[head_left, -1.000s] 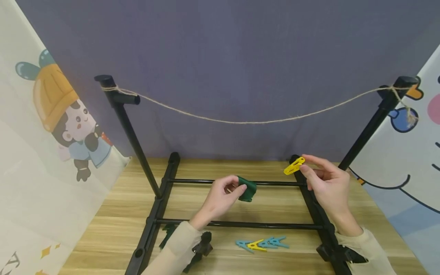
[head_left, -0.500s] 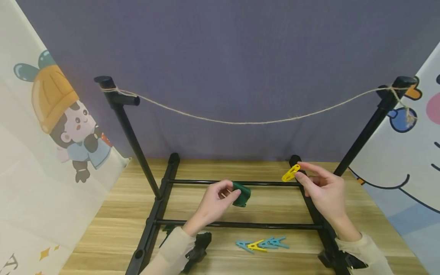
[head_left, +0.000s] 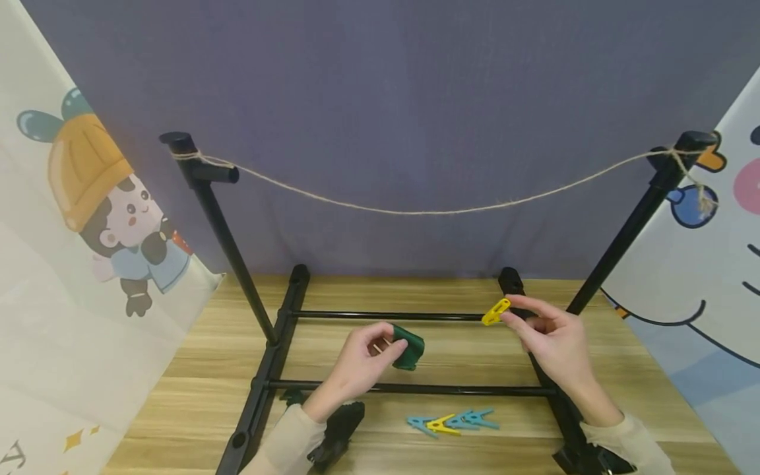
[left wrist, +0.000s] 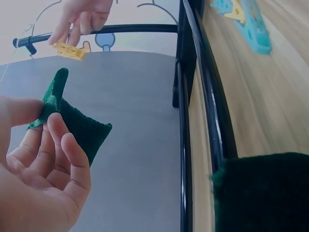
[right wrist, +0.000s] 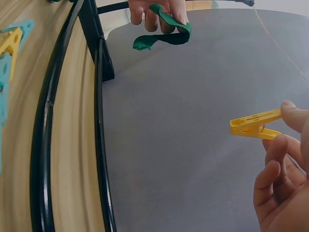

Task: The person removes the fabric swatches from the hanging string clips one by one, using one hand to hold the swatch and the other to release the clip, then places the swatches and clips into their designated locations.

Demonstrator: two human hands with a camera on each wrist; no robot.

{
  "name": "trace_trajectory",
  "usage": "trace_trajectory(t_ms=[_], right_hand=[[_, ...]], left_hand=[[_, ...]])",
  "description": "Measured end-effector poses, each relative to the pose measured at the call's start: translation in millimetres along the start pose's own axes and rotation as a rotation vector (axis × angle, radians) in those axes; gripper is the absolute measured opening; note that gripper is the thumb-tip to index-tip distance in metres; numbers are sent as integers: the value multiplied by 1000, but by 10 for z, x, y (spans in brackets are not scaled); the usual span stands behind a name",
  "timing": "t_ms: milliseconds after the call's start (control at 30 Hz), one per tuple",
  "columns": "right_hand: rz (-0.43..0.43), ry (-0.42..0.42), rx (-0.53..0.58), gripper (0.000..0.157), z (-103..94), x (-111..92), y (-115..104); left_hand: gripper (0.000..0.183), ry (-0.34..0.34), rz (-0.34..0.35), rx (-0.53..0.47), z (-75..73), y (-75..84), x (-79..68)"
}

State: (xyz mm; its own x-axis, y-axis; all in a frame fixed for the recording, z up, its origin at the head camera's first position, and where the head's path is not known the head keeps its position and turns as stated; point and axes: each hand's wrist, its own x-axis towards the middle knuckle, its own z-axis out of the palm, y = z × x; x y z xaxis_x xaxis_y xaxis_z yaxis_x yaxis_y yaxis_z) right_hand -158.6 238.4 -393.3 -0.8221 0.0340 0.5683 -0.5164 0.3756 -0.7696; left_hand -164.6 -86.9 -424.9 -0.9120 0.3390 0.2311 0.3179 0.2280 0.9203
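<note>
My left hand [head_left: 363,359] pinches a small dark green cloth [head_left: 410,348] between thumb and fingers, over the middle of the black frame. In the left wrist view the cloth [left wrist: 84,123] is folded at the grip and its free corner sticks out. To the right, my right hand [head_left: 555,340] pinches a yellow clothespin [head_left: 496,312] by its handle end. The right wrist view shows the clothespin [right wrist: 253,124] pointing away from the fingers, thumb on one handle. Above both hands a twine line [head_left: 415,212] sags between two posts, with nothing hanging on it.
Several blue and yellow clothespins [head_left: 454,422] lie in a row on the wooden table. More dark green cloth [left wrist: 265,193] lies at the front left, partly behind my left sleeve. The black frame's crossbars [head_left: 415,389] run below my hands, and its posts [head_left: 228,244] rise either side.
Both hands have come lower, the left also shifting a little left with the green cloth and the right leftward with the yellow clothespin. The clothespins on the table have stayed put.
</note>
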Motion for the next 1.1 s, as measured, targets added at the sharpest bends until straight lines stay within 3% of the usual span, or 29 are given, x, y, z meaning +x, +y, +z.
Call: trace_trajectory(t_ms=[533,867,1100], right_hand=[[50,-49,-9,27,-22,-118,127],[107,-57,-25,26,-34,-169,133],[144,-112,-5,27,-15,-233,160]], left_hand=[[14,-17,-81,35,-134,-75,-204],[12,4,-80,58,-207,-183,-289],[15,-5,-101,68,-262,-220,-368]])
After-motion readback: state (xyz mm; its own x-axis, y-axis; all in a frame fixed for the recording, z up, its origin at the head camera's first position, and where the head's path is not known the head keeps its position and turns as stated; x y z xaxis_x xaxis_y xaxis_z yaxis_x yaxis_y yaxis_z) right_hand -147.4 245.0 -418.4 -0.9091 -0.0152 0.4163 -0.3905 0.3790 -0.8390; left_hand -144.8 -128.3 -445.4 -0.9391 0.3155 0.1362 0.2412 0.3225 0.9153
